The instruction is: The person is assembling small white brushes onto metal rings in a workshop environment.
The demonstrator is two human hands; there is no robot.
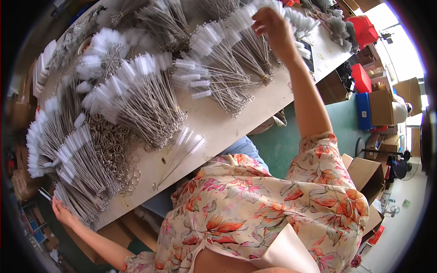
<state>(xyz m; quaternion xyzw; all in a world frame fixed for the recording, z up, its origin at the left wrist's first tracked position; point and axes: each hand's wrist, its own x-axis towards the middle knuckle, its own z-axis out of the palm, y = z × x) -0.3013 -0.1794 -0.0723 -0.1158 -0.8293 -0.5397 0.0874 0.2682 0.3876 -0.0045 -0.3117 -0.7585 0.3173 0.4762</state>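
Piles of thin wire brushes (150, 102) with white bristle heads and looped metal ends cover much of the table. At the table's left edge, my left hand (65, 213) is closed beside a bundle of brushes (75, 204). Thin pale sticks (45, 194) jut out past its fingertips; their kind is not clear. My right hand (275, 34) reaches to the far side, over the white heads of a brush bundle (241, 36). Its fingers are bent and apart, with nothing visible between them. A few loose brushes (182, 150) lie close to the near edge.
A heap of metal rings (109, 141) lies among the bundles on the pale table (218, 132). Red bags (363, 31), a blue bin (363, 111) and cardboard boxes (381, 107) stand to the right. A fan (400, 166) is farther right on the green floor (291, 136).
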